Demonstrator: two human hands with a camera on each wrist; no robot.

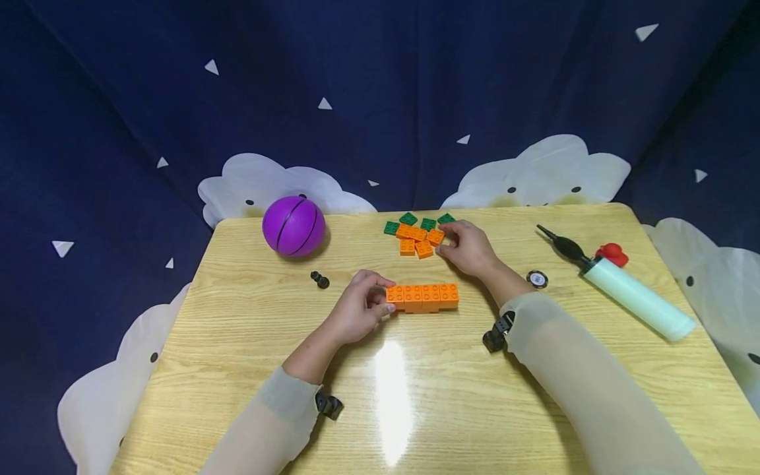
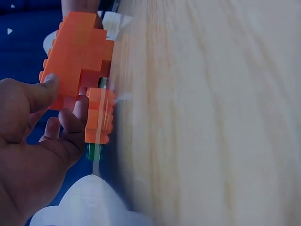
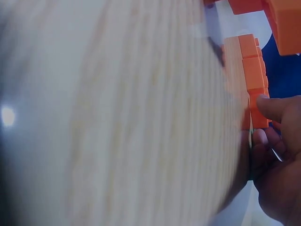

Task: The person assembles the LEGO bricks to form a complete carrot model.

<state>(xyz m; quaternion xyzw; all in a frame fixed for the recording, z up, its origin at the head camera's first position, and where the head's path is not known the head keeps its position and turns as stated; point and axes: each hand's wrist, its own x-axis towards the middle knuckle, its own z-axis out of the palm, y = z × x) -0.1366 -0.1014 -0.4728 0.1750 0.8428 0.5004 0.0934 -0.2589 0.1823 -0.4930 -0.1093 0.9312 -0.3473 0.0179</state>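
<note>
My left hand grips the left end of a built block of orange toy bricks, thumb on the near side and fingers behind. In the left wrist view this block has a stepped underside and studs along its other face. My right hand is at the right edge of a small pile of loose bricks, its thumb and fingertips around an orange brick. The right wrist view shows the thumb against that orange brick. Other orange bricks and several green bricks lie beside it.
A purple ball sits at the back left, with a small black chess-like piece in front. On the right lie a poker chip, a red object and a pale-green hand pump. A dark curtain hangs behind the wooden table.
</note>
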